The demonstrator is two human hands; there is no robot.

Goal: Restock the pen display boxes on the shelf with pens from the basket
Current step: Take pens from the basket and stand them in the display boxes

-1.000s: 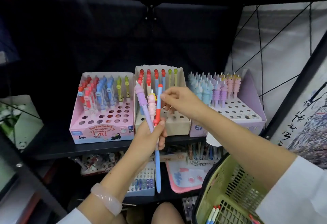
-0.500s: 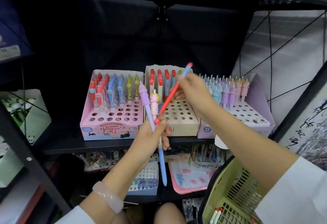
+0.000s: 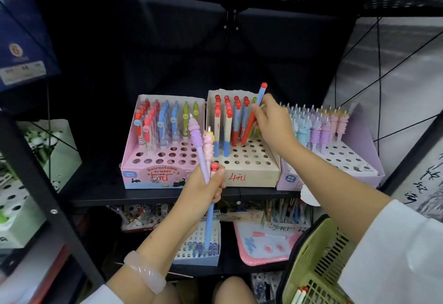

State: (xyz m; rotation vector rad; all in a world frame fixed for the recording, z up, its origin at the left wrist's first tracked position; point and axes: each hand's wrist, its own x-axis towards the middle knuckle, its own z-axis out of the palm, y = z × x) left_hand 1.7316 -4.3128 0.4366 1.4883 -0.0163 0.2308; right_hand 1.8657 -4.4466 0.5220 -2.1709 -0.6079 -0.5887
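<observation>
Red-and-blue pen [image 3: 252, 118], pinched in the right hand [image 3: 272, 121], leans tip-down over the middle beige box [image 3: 249, 176] on the shelf [image 3: 148, 195]. Next, its tip likely needs steering into a free hole. Left hand [image 3: 203, 186] grips spare pens [image 3: 203, 150] nearer; green basket [image 3: 318, 263] sits near right.

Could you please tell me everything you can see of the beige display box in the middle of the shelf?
The beige box looks like cardboard, with a raised back and a sloping top punched with round holes. "4元" is handwritten in red on its front. Red-capped pens stand in the rear rows; the front holes are empty. It sits between the pink box and lilac box. The right hand tilts a pen into it.
</observation>
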